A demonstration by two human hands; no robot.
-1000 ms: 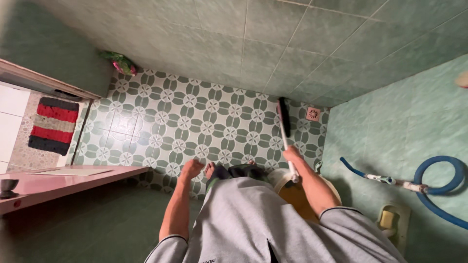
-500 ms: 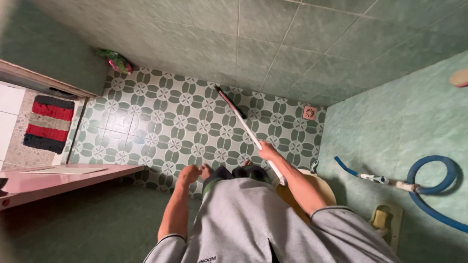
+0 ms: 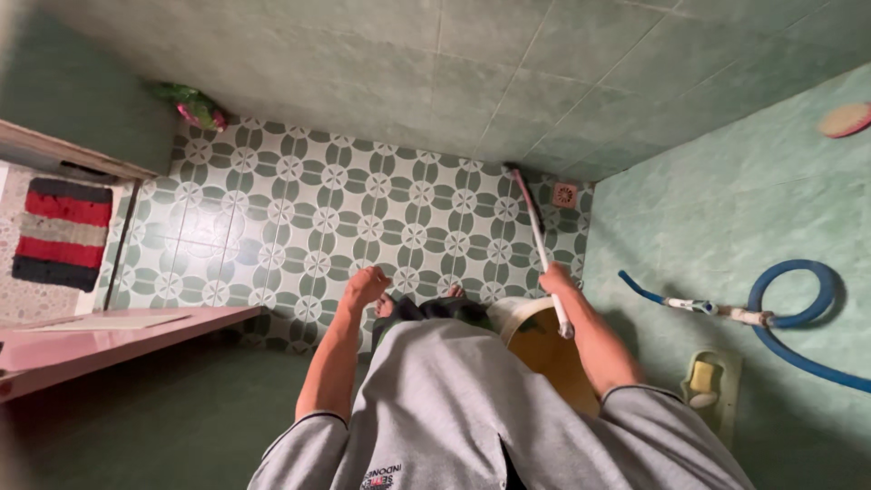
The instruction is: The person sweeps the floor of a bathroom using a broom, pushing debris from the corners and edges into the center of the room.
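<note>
A view straight down from a person's head in a small bathroom. Nearest is the person's grey shirt, filling the bottom of the view, with both bare forearms reaching away from it.

The right hand is curled tight around the white handle of a long floor brush. The handle runs from just near of the fist, away across the floor, to a dark brush head that rests on the patterned tiles by the far right corner, close to a small square floor drain. Just below the right arm sits a pale bucket with a yellowish inside, partly hidden by the arm and the shirt.

The left hand hangs free over the floor, fingers bent loosely inward, holding nothing. Between the two hands the person's bare toes show on the green and white flower-patterned floor tiles.

At the near left is a pink ledge. Further left, through a doorway, lies a red, black and grey striped mat.

On the right wall a blue hose loops around, with a yellow soap bar in a holder nearer. In the far left corner lies a green and pink bundle. Far right, a pink brush sits against the wall.
</note>
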